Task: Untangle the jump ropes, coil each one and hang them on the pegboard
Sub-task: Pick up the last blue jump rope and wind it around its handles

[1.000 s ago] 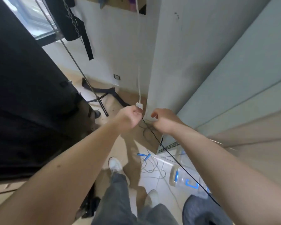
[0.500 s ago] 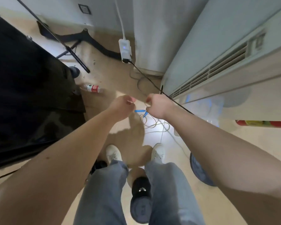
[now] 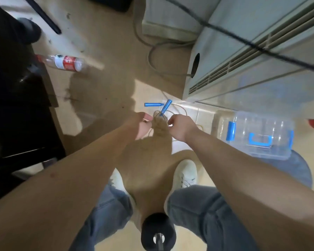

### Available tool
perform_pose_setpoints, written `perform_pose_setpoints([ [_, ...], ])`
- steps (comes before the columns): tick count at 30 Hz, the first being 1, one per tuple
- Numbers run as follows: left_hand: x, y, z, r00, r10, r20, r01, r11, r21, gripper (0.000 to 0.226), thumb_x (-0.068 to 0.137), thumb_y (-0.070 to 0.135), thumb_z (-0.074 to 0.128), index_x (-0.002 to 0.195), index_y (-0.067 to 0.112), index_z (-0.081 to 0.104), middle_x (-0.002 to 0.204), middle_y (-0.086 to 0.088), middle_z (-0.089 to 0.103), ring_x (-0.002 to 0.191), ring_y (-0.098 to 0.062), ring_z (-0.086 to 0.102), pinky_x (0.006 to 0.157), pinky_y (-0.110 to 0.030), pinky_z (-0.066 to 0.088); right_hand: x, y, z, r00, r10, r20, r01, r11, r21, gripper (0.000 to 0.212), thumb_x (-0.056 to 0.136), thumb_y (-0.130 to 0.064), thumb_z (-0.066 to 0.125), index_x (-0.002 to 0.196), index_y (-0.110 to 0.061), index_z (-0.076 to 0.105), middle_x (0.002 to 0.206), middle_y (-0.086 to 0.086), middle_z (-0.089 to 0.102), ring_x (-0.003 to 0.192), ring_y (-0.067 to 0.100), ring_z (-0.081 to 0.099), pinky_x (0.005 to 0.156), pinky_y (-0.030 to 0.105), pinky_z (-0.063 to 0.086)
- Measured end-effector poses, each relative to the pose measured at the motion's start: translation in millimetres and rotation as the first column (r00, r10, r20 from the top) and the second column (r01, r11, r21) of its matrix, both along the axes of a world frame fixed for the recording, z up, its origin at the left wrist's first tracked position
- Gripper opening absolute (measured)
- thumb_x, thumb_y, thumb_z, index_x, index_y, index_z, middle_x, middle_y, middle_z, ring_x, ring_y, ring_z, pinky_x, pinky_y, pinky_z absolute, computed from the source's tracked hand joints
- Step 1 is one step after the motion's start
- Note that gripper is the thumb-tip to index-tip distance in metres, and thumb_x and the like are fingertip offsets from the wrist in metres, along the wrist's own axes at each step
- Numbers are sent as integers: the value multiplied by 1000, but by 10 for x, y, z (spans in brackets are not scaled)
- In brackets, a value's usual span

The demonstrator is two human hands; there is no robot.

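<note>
A jump rope with two blue handles (image 3: 153, 104) (image 3: 165, 108) lies on the tan floor, its thin pale cord (image 3: 159, 114) bunched in a tangle just below the handles. My left hand (image 3: 141, 126) and my right hand (image 3: 180, 128) are close together on either side of that tangle, both with fingers pinched on strands of the cord. More loose loops of cord (image 3: 181, 109) trail to the right on the pale tiles. The pegboard is out of view.
A clear plastic box with blue latches (image 3: 257, 136) sits on the floor to the right. A floor-standing air unit (image 3: 243, 60) with a black cable (image 3: 261, 49) across it fills the upper right. A red-labelled bottle (image 3: 63, 63) lies upper left beside black furniture (image 3: 16, 105).
The view has tipped from the wall down to the floor. Both hands have dropped together toward the blue-handled rope and now sit right at its tangle.
</note>
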State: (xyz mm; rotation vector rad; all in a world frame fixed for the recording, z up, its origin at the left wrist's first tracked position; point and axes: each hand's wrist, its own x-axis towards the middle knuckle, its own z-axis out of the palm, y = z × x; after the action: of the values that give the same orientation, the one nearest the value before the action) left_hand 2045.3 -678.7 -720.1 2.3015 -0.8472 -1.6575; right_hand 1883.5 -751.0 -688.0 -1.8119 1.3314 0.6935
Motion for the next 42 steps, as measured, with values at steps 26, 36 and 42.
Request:
perform_pose_setpoints([
  [26,-522,504,-1387,981,133,-140,-122,989,87,34,97,9,48,130,15,52,96,-7,54,78,-21,53,69,-29,50,222,205,-1446,942,-205,267,158,970,185,13,81,-11,65,71,-18,61,70,-3,63,75,24,59,65,28,47],
  [36,-391,417,-701,983,175,52,-164,971,-175,60,87,9,69,140,12,42,128,-11,59,104,-30,61,85,-31,53,145,19,-333,872,-187,453,187,981,47,3,87,-7,62,85,-5,64,70,9,59,56,25,52,59,39,51],
  [42,-430,464,56,994,87,66,-55,923,-381,95,62,33,74,148,25,34,126,-7,57,107,-27,64,84,-37,56,25,88,564,841,76,536,23,984,-177,29,89,-28,68,81,-1,62,82,23,67,61,20,52,69,46,56],
])
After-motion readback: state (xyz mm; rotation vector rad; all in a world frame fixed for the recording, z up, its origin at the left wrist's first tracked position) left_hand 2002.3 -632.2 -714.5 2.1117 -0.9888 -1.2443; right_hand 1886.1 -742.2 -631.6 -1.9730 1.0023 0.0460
